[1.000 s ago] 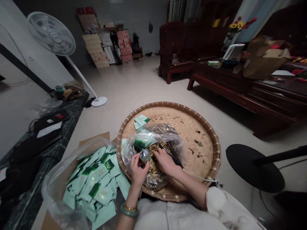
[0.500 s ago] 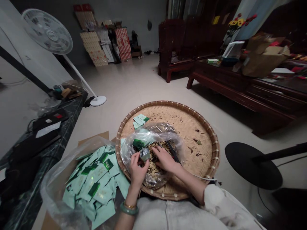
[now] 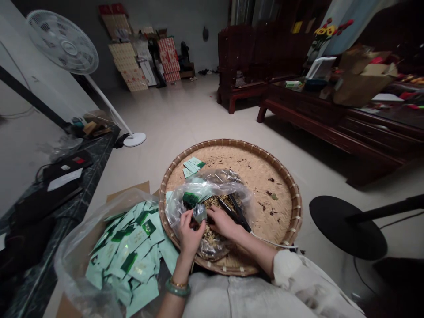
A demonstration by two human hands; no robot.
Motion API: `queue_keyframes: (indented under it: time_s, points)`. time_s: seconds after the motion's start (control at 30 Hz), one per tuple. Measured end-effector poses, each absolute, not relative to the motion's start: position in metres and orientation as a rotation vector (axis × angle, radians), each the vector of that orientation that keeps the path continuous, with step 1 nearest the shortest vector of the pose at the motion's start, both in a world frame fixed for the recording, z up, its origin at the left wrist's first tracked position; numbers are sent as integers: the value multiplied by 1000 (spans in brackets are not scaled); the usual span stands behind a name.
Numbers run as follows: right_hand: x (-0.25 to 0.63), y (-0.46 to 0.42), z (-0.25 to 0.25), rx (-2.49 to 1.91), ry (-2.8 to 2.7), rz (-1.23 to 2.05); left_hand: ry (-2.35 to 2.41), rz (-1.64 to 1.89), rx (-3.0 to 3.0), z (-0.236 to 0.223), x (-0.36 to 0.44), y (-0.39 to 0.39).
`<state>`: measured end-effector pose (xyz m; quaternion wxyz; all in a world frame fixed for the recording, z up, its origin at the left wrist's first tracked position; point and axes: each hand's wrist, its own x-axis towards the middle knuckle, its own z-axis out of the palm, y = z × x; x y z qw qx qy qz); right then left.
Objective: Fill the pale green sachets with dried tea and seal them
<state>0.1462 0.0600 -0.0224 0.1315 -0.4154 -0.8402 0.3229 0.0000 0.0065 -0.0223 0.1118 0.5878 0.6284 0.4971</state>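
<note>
Left hand [image 3: 191, 234] pinches packet [image 3: 200, 216], silver end [image 3: 199, 207] pointing away, long axis unclear; right hand [image 3: 222, 222], grip unclear

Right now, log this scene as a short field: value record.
Left hand: pinching a pale green packet
Right hand: beside that packet, contents of grip hidden
Tray: round, woven, holding an open clear bag
In bag: loose dried material, black corded tool
Left of tray: heaped green packets
Behind: white pedestal fan

A small pale-green sachet [image 3: 200, 213], silvery at its top, is held over loose, yellowish-brown dried plant bits [image 3: 210, 234] in an open clear plastic bag [image 3: 228, 189].
</note>
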Motion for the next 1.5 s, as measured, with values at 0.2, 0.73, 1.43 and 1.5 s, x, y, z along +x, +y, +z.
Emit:
queue_keyframes:
  time_s: [0.2, 0.73, 1.43, 1.5]
  points:
    - [149, 64, -22, -1211, -2338, 999, 1844, 1455, 1720, -22, -1, 7]
    - [196, 71, 54, -1156, -1944, 958, 1822, 1261, 1880, -22, 6, 8]
    - [178, 54, 85, -1031, -2337, 869, 1710, 1220, 1925, -21, 14, 8]
    - [177, 52, 87, -992, -2273, 928, 1708, 1232, 1916, -21, 14, 9]
